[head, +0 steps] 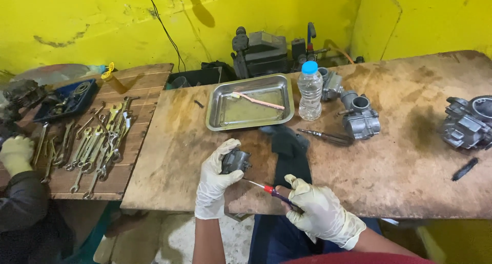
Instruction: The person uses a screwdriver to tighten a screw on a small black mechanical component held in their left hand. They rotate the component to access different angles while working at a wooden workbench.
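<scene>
My left hand (216, 179) was the grip I checked first: its gloved fingers were wrapped tight around a small dark metal part (235, 161), likely a carburetor piece, held just above the near edge of the wooden surface (205, 141), low and centre in the frame. My right hand (320, 213) was pressed shut on the handle of a red-collared screwdriver (271, 191), whose thin shaft ran up and left so the tip met the part. I judged the work to be mid-way: the tool was engaged on the piece, yet I could not see any loosened screw lying near it, and the steel tray (250, 108) above centre held only shallow liquid and a pale toothbrush (256, 100), no small parts that I could make out. A dark cloth (289, 146) lay just beside the part, another screwdriver (325, 136) to its right. A clear water bottle (310, 90) stood beside the tray, with two grey carburetor bodies (359, 115) near it and a third (469, 123) at the right edge, all looking whole. At the left edge, another person's gloved hand (15, 154) rested near a row of wrenches (95, 146).
</scene>
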